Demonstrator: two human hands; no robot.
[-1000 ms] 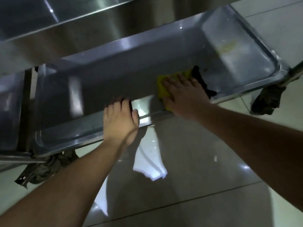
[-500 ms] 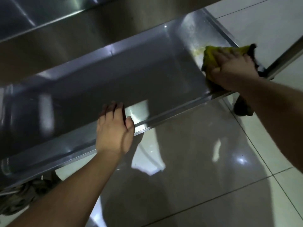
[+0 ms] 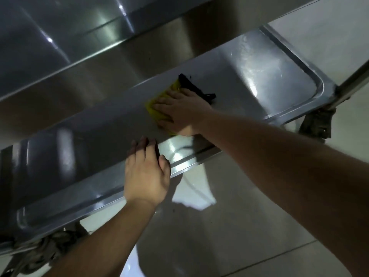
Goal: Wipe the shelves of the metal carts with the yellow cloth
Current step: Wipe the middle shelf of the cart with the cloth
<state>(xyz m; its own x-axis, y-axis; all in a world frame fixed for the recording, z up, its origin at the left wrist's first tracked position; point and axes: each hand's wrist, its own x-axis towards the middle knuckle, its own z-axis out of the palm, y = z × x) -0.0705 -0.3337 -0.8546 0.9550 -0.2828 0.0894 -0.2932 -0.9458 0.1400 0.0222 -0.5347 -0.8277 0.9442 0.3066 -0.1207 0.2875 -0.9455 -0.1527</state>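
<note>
Right hand point(image 3: 180, 111) presses flat on yellow cloth point(image 3: 157, 108) beneath it; left hand point(image 3: 146, 174) rests open on shelf point(image 3: 259, 76) rim.

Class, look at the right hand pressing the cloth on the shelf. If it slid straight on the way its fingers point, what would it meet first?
Probably nothing soon: the right hand on the yellow cloth points along bare shelf.

no readable text, labels or numbers
</note>
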